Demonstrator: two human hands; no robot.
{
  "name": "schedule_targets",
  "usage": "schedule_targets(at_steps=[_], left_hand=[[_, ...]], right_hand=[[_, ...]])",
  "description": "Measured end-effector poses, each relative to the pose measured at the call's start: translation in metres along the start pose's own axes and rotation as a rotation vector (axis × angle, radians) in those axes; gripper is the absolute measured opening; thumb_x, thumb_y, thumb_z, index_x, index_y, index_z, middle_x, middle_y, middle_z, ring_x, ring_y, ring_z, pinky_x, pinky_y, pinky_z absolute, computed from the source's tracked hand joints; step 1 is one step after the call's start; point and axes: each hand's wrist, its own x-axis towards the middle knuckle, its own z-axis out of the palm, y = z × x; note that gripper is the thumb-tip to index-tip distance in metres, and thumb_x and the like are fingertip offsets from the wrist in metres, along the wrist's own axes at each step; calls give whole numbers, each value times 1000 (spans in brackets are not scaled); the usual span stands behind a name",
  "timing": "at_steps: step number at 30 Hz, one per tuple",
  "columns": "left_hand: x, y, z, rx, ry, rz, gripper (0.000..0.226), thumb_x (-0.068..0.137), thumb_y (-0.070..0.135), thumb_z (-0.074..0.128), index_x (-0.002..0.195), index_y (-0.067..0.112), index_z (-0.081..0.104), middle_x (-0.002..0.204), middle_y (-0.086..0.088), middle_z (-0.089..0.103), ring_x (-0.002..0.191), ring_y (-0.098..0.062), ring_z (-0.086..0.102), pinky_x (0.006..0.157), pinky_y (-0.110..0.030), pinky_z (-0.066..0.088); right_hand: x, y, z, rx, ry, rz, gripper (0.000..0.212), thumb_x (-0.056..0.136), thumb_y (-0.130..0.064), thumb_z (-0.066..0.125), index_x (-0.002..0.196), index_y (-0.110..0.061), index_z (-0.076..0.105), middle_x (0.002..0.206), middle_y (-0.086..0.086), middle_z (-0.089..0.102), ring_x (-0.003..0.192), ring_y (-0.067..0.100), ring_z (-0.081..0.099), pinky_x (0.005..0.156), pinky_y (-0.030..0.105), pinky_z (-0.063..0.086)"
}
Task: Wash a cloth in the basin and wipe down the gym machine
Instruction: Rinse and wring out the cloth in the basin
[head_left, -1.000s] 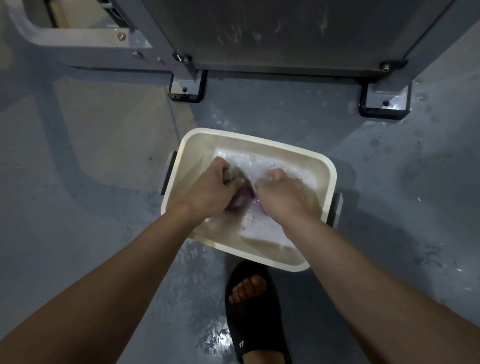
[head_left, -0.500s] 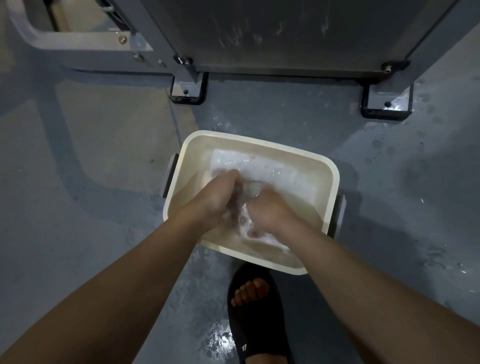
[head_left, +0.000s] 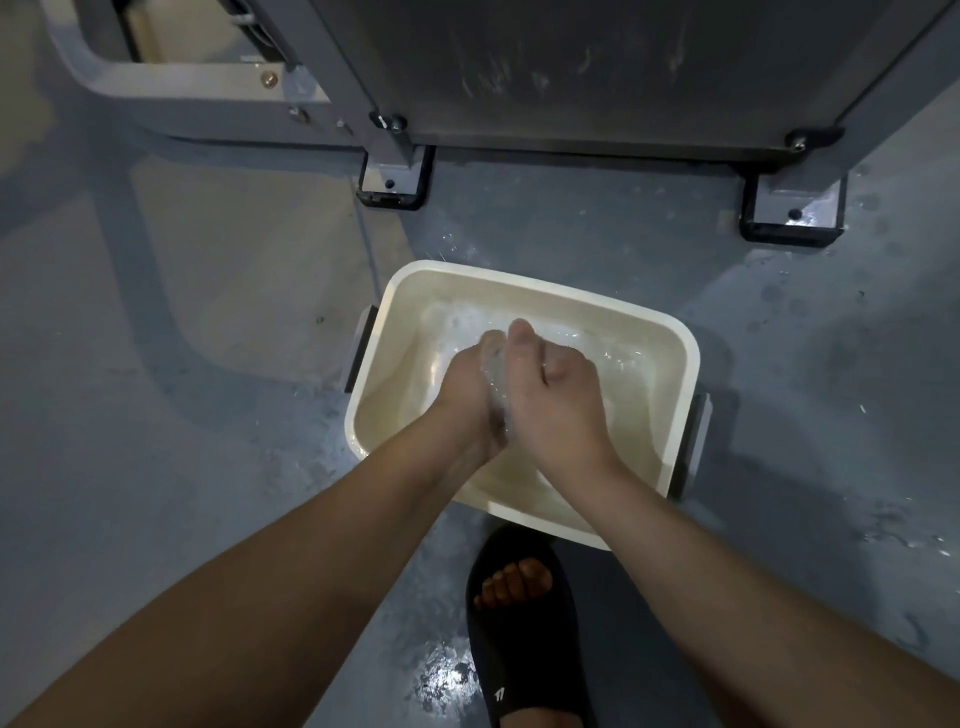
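Nearest you, your foot in a black slide sandal (head_left: 524, 639) stands on the wet grey floor (head_left: 208, 415), just short of the basin's near rim. Over the cream basin (head_left: 670, 374) your left hand (head_left: 467, 395) and right hand (head_left: 556, 400) are pressed side against side, fingers curled inward and closed on the cloth (head_left: 493, 384), which shows only as a pale wet sliver in the seam between them, low over the water. Expect it to be soft, limp and heavy with water, and slippery where it foams. Bunch it whole into your palms rather than pinching an edge, or it will slide out and drip. Wring it over the basin before lifting it away; the floor is already slick. Beyond the basin stands the gym machine (head_left: 597, 67), its dark panel streaked, its bolted feet on the floor, not yet wiped.
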Motion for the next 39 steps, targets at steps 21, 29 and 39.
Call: schedule_targets(at_steps=[21, 29, 39], left_hand=[[3, 17, -3, 118, 63, 55, 41, 101, 25, 47, 62, 16, 42, 50, -1, 41, 49, -21, 41, 47, -24, 34], [20, -3, -8, 468, 67, 121, 44, 98, 58, 47, 91, 16, 56, 79, -1, 62, 77, -22, 63, 72, -34, 51], [24, -4, -15, 875, 104, 87, 35, 97, 8, 53, 132, 2, 52, 126, -15, 61, 121, -35, 56, 99, -36, 44]], right_hand=[[9, 7, 6, -313, -92, 65, 58, 110, -28, 30, 60, -16, 57, 54, 0, 61, 53, 14, 58, 60, 30, 50], [14, 28, -8, -408, -99, 408, 45, 102, -36, 35, 128, -5, 56, 122, 12, 64, 109, 34, 63, 79, 31, 43], [22, 39, -10, -556, -93, 463, 47, 102, -9, 42, 148, -16, 40, 135, 6, 60, 108, 28, 60, 70, 25, 40]])
